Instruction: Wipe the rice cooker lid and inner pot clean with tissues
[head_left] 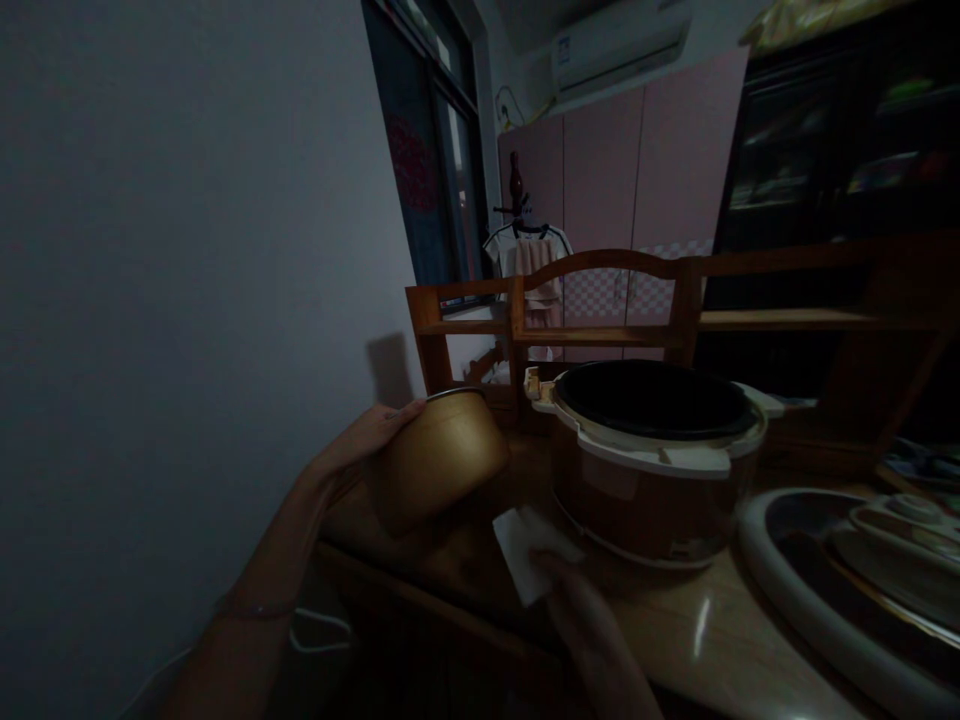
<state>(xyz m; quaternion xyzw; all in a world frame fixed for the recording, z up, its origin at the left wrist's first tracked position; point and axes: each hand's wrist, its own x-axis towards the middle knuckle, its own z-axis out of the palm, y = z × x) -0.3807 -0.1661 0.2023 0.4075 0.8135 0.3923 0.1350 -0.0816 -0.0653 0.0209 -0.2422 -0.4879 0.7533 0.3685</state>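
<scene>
My left hand (379, 430) grips the rim of a gold-coloured cooking pot (457, 445) on its left side. The pot is tilted over the left part of the table; whether its base touches the wood cannot be made out. In my right hand (566, 590) is a white folded tissue (517, 560), pinched between the fingers, in front of the pot and apart from it. A brown and white electric cooker (637, 500) stands to the right, uncovered, its inside black. Its round lid (791, 590) lies at the table's right side.
The wooden table (690, 640) has a raised wooden shelf (607, 335) along its back. A wall (225, 250) closes off the left side. A white cord (322, 630) hangs below the table's left end. Behind stand pink cabinets (600, 180) and a coat stand (516, 180) with clothes.
</scene>
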